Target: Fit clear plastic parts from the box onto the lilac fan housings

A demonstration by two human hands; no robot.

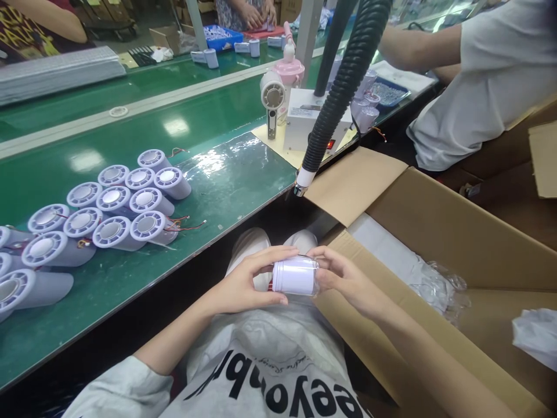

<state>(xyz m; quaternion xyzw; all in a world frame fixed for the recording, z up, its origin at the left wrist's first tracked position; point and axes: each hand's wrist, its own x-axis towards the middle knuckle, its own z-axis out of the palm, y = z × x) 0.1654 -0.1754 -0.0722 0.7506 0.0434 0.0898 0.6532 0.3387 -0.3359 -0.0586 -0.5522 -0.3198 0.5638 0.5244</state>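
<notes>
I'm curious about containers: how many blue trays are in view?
2: one blue tray at the back, by a red mat; another tray at right, near a co-worker's arm. Others may be hidden.

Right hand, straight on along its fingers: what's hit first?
The lavender cylinder, most likely: the right hand has its fingertips at the cylinder's clear end. Beyond it, the left hand cups the other end. Exact depth is hard to judge from one view.
</notes>
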